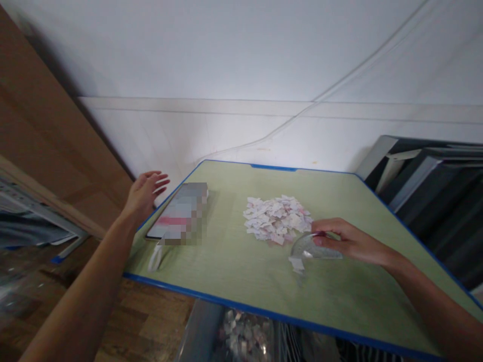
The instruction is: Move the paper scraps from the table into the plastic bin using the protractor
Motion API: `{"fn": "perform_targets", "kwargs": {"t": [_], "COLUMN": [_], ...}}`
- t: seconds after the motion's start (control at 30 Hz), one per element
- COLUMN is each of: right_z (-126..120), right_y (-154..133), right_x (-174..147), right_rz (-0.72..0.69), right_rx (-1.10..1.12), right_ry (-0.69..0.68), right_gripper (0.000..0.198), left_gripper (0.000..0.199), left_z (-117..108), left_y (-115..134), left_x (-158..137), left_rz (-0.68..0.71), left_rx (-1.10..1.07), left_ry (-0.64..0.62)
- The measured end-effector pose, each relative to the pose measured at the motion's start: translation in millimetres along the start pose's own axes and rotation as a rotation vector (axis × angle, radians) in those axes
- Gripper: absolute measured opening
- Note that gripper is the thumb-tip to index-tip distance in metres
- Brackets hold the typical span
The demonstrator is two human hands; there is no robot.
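Note:
Between the thumb and fingers of my right hand (335, 236) is a clear semicircular protractor (305, 247), held tilted over the table. A small white paper scrap (297, 264) shows at the protractor's lower left edge; whether it touches the protractor I cannot tell. Just behind lies a heap of torn white paper pieces (277, 217), some with pinkish marks. My left hand (148, 190) is raised near the table's left edge, fingers apart and holding nothing. Closest to it is a flat phone-like device (171, 216), partly blurred out, with a white strap (154, 257) at its near end.
The pale green table (226, 271) has a blue rim and stands against a white wall (241, 60). Brown cardboard (53, 115) leans at the left. Dark folded frames (433, 186) stand at the right. Beneath the front edge is a clear bag of scraps (245, 334).

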State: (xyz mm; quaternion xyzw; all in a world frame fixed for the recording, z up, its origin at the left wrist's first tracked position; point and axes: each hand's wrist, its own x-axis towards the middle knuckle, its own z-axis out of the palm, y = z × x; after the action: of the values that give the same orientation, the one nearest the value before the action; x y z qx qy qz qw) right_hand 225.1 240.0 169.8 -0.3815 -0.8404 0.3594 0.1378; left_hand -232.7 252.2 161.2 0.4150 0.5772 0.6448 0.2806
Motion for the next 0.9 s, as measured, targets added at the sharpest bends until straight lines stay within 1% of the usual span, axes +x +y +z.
{"fn": "perform_targets", "kwargs": {"t": [0.03, 0.07, 0.1, 0.17, 0.23, 0.3, 0.37, 0.4, 0.47, 0.53, 0.57, 0.63, 0.7, 0.77, 0.83, 0.9], "right_z": [0.8, 1.8, 2.7, 4.3, 5.5, 6.2, 6.4, 6.2, 4.7, 1.9, 0.3, -2.0, -1.1, 3.4, 8.9, 11.7], "right_y": [1.3, 2.7, 4.0, 6.2, 7.4, 7.5, 6.9, 6.5, 6.0, 5.8, 5.6, 4.7, 2.5, -1.1, -5.2, -8.4], "right_x": [0.1, 0.2, 0.3, 0.0, -0.7, -1.5, -2.2, -2.5, -3.1, -4.1, -4.6, -5.6, -5.3, -3.6, -1.4, -0.4], "right_rz": [0.004, 0.008, 0.015, 0.039, 0.081, 0.121, 0.154, 0.166, 0.179, 0.178, 0.168, 0.148, 0.127, 0.077, -0.003, -0.057], "right_rx": [0.019, 0.041, 0.067, 0.125, 0.181, 0.214, 0.212, 0.204, 0.189, 0.197, 0.207, 0.221, 0.203, 0.133, 0.047, 0.009], "right_ry": [0.015, 0.032, 0.044, 0.038, -0.019, -0.093, -0.143, -0.164, -0.186, -0.181, -0.162, -0.126, -0.13, -0.138, -0.097, -0.016], "right_gripper": [0.057, 0.057, 0.056, 0.055, 0.053, 0.05, 0.047, 0.046, 0.045, 0.044, 0.044, 0.043, 0.039, 0.034, 0.032, 0.031], "left_gripper": [0.007, 0.007, 0.008, 0.006, 0.013, 0.02, 0.022, 0.023, 0.025, 0.025, 0.025, 0.025, 0.024, 0.024, 0.026, 0.027], "left_z": [3.8, 9.9, 19.0, 46.9, 85.9, 129.6, 169.9, 186.7, 211.2, 222.9, 224.7, 223.0, 218.7, 215.3, 214.1, 214.3], "left_y": [11.3, 24.8, 39.3, 66.0, 80.5, 77.3, 59.1, 46.8, 20.8, -1.6, -10.3, -21.6, -25.4, -24.2, -21.1, -18.2], "left_x": [-2.7, -7.3, -13.7, -29.6, -45.8, -57.7, -61.9, -60.9, -54.6, -46.4, -42.8, -37.7, -34.7, -32.6, -31.1, -30.5], "left_rz": [0.037, 0.075, 0.127, 0.22, 0.2, 0.111, 0.02, -0.019, -0.083, -0.082, -0.069, -0.041, -0.018, -0.01, -0.073, -0.127], "left_rx": [-0.038, -0.025, -0.008, -0.012, -0.081, -0.105, -0.093, -0.09, -0.08, -0.077, -0.081, -0.083, -0.088, -0.093, -0.103, -0.115], "left_ry": [0.113, 0.173, 0.157, 0.099, -0.015, -0.103, -0.145, -0.149, -0.096, -0.019, 0.022, 0.049, 0.058, 0.048, 0.079, 0.107]}}
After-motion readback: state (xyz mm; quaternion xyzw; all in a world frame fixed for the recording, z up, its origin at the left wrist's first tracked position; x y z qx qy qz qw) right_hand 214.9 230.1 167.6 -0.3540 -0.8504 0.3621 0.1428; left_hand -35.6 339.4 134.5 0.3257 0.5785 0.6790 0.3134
